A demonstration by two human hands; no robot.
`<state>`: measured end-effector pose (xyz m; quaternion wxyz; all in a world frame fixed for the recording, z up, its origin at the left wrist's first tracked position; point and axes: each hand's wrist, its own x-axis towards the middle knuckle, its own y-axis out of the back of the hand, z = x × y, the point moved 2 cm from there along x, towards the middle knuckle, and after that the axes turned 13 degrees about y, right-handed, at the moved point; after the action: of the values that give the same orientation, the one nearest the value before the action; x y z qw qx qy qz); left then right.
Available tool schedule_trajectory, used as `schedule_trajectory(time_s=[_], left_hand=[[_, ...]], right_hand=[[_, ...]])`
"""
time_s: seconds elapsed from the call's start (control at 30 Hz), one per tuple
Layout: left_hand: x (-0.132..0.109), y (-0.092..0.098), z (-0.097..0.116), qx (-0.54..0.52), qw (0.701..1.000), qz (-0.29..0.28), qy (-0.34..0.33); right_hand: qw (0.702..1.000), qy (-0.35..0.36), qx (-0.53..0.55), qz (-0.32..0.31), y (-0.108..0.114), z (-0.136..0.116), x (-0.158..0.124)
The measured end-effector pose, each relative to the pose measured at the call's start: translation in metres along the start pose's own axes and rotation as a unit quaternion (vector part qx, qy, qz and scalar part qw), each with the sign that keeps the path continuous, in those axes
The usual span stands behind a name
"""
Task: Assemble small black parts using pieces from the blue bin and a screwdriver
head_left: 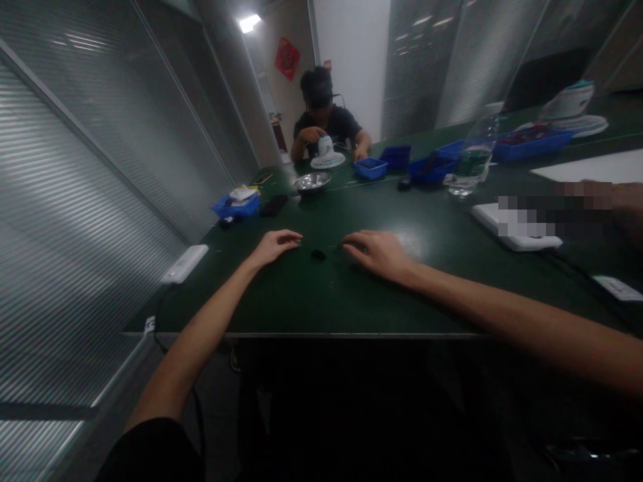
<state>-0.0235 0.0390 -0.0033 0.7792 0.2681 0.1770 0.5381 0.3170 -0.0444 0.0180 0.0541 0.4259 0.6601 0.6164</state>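
Grip: my left hand [275, 246] lies palm down with bent fingers, tips on the table. I cannot tell if they pinch anything, it is too small to see.
Other hand: my right hand [379, 253] lies palm down too, fingers loose and a bit spread. It has hold of nothing.
Thing between my hands: a small black thing [317, 254] sits on the green table [351, 301]. It is just beside my left fingertips and near my right ones. Neither hand touches it.
What it is: too small and dark to tell.
Left edge: a white power strip [184, 263] lies by the table edge, well apart from my left hand.
Farther back: a black phone [274, 205], a blue tray [236, 204] with white stuff in it, and a metal bowl [312, 181].
Right side: a water bottle [472, 161] stands upright near more blue trays.
Far end: another person [326, 117] sits there with both hands by a small white fan [327, 157].
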Motion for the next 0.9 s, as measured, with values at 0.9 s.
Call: schedule_trajectory(time_s=[0.9], left_hand=[[-0.002,0.061,-0.048,0.064,0.969,0.225,0.077]], right_hand=[[1.0,0.008,0.007,-0.012,-0.002,0.001,0.001]])
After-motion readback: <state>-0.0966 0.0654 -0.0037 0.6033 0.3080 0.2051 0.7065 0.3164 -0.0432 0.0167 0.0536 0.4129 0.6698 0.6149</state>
